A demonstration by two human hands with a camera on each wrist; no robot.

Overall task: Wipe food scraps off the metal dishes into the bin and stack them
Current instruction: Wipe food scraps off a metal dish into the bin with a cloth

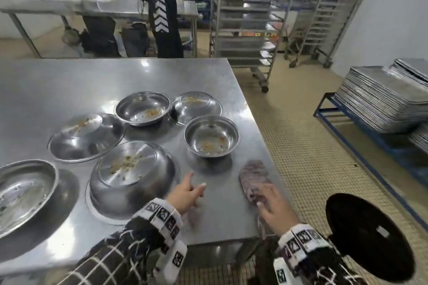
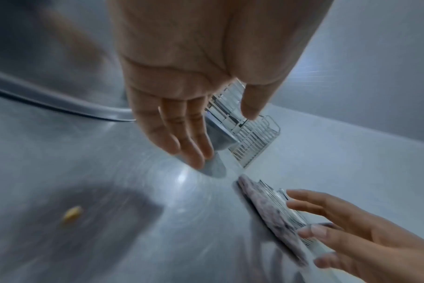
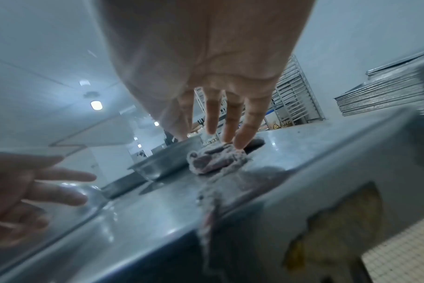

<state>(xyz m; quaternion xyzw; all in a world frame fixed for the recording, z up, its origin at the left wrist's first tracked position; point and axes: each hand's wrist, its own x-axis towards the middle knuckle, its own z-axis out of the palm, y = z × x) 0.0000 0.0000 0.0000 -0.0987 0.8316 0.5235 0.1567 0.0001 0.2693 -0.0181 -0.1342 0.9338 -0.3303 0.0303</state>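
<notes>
Fingers [image 3: 242, 122] of the right hand [image 1: 275, 208] lie straight, tips on the cloth [image 1: 253, 180]; the left hand [image 1: 185, 194] hovers spread, holding nothing.

The mottled cloth lies at the table's [image 1: 69, 85] right edge, one end hanging over. Six metal dishes [image 1: 212, 135] flecked with yellow scraps sit unstacked, some upside down. The black bin [image 1: 370, 238] stands below, right.

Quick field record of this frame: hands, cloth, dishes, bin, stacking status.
left hand: open, over bare table, holding nothing
right hand: open, fingers straight, reaching onto the cloth
cloth: flat at the table's right edge
metal dishes: six in view, three upside down, most with scraps, none stacked
bin: black, on the floor right of the table
</notes>
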